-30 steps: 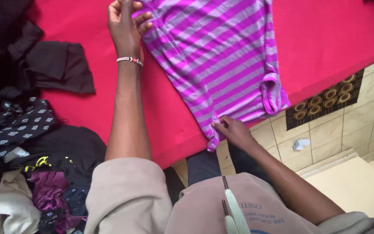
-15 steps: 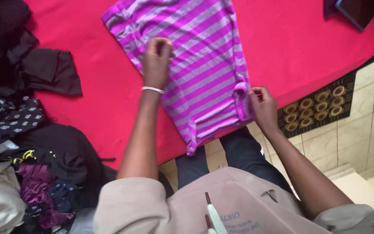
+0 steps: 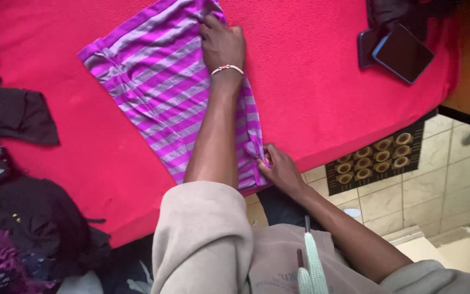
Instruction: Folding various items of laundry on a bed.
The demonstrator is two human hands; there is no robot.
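From the head camera we look down on a purple-and-grey striped shirt (image 3: 164, 81) lying flat on a red blanket (image 3: 311, 81). Our left hand (image 3: 223, 43) presses on the shirt's upper part, fingers together and flat on the cloth. Our right hand (image 3: 281, 170) has its fingers clamped on the shirt's lower edge at the blanket's rim. Dark clothes (image 3: 23, 218) are heaped at the left, and two phones (image 3: 403, 51) lie at the upper right. Beige floor tiles (image 3: 409, 190) and a patterned mat (image 3: 376, 158) show below.

Striped shirt (image 3: 159, 87): soft matt knit; cover (image 3: 311, 98): fuzzy cloth.
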